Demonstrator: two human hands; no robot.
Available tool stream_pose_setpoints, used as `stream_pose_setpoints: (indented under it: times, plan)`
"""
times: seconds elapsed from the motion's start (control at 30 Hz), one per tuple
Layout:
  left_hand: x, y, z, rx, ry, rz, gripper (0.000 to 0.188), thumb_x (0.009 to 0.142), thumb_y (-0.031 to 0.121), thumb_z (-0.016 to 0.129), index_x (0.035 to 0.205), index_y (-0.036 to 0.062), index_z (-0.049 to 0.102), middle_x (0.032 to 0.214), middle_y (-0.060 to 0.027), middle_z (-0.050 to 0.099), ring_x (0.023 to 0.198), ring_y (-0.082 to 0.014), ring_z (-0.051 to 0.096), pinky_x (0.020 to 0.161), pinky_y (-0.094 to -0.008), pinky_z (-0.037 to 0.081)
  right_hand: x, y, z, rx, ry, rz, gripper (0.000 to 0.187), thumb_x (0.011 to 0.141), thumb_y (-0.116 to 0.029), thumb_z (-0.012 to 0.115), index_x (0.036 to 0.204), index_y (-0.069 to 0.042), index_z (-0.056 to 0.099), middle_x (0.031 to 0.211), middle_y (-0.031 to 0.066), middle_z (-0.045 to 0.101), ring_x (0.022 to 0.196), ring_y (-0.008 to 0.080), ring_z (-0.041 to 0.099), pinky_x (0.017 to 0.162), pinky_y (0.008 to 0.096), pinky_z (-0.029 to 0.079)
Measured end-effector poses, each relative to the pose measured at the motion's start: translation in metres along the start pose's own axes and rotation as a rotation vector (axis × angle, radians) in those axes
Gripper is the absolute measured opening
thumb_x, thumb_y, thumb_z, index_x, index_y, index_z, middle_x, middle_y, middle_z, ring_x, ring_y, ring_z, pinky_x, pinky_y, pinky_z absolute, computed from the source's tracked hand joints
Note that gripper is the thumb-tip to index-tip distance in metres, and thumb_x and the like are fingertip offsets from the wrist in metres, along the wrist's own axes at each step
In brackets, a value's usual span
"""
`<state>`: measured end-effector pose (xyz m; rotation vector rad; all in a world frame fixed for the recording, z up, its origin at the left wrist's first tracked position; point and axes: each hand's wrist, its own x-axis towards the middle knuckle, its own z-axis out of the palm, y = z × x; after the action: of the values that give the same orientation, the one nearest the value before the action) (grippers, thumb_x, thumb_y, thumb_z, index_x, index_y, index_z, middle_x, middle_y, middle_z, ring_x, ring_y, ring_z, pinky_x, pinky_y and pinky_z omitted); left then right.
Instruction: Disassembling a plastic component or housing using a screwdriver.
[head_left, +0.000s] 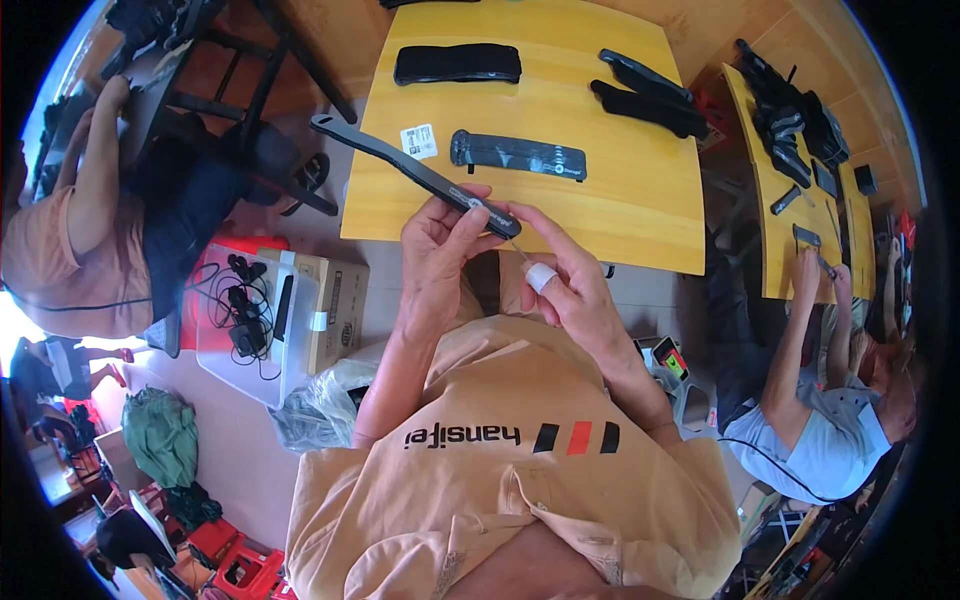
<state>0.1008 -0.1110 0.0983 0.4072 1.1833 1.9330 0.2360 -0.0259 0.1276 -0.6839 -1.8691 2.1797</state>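
My left hand grips a long, narrow black strap near its lower end, thumb on top over pale lettering. The strap slants up and left over the table edge and ends in a grey tip with a small slot. My right hand, a white wrap round one digit, is closed just below the strap's near end, one finger reaching to that end. A thin, pale line shows between the strap's end and the wrapped digit; whether it is thread or a fine tool I cannot tell.
On the yellow wooden table lie a dark strip in clear plastic, a white label, a black padded strip and more black strips. A plastic bin of cables stands left. People sit at both sides.
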Motion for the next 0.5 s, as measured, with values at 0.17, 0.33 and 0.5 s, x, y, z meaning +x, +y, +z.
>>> stream_pose_setpoints:
  times: [0.17,0.33,0.5]
  plan:
    - [-0.0010,0.0003,0.0019,0.012,0.008,0.051,0.024,0.086,0.007,0.052,0.107,-0.0031,0.051,0.094,-0.0128,0.061,0.085,-0.0177,0.062,0.073,-0.0270,0.053,0.0011,-0.0003,-0.0007,0.078,-0.006,0.037,0.049,0.086,-0.004,0.039,0.133,-0.014,0.033,0.059,0.0000,0.047,0.046,0.0022,0.035,0.042,0.0155,0.030]
    - [-0.0019,0.0020,0.0034,0.022,0.014,0.068,0.024,0.085,0.006,0.054,0.107,-0.0017,0.051,0.095,-0.0128,0.061,0.087,-0.0167,0.061,0.076,-0.0275,0.052,0.0023,0.0028,-0.0016,0.087,-0.014,0.032,0.048,0.087,-0.004,0.040,0.133,-0.014,0.033,0.059,0.0001,0.047,0.046,0.0021,0.035,0.042,0.0153,0.031]
    - [-0.0023,0.0021,0.0041,0.027,0.020,0.082,0.025,0.084,0.005,0.056,0.107,-0.0009,0.051,0.096,-0.0126,0.061,0.088,-0.0159,0.060,0.078,-0.0271,0.051,0.0032,0.0055,-0.0001,0.061,0.011,0.021,0.049,0.086,-0.003,0.041,0.133,-0.013,0.032,0.059,0.0000,0.047,0.046,0.0023,0.035,0.042,0.0157,0.031]
